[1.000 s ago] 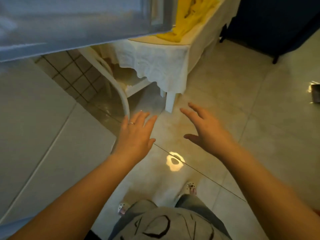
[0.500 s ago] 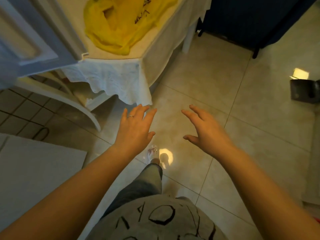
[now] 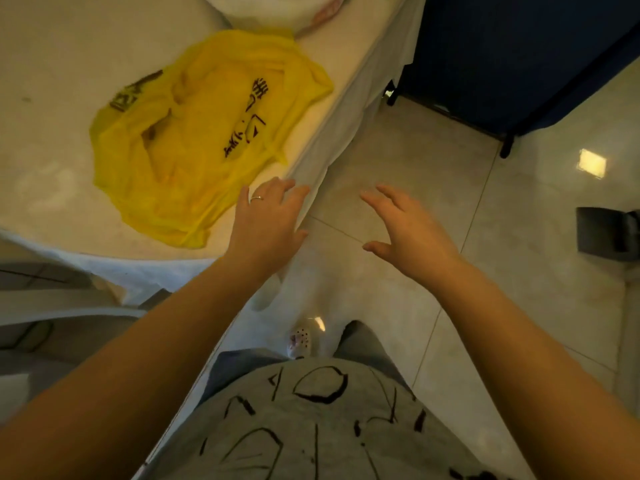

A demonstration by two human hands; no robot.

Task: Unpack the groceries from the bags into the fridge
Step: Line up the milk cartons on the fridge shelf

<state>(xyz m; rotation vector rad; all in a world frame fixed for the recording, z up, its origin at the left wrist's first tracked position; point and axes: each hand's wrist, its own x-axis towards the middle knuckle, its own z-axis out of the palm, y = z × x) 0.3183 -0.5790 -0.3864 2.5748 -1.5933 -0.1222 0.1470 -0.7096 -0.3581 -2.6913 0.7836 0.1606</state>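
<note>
A crumpled yellow plastic bag (image 3: 194,133) with black print lies flat on the white-clothed table (image 3: 52,140). A white bag (image 3: 273,8) sits behind it at the table's far end, partly cut off by the frame's top. My left hand (image 3: 266,223) hovers open over the table's near right corner, just right of the yellow bag and not touching it. My right hand (image 3: 405,230) is open in the air above the floor, holding nothing. The fridge is out of view.
A dark blue piece of furniture on thin legs (image 3: 519,53) stands at the back right. A dark grey object (image 3: 609,233) sits on the tiled floor (image 3: 433,174) at the right edge. A white chair (image 3: 62,306) stands under the table's near left.
The view has swung from the fridge door toward the table; the yellow bag now fills the upper left. Both hands stayed open and now reach the table's corner.
</note>
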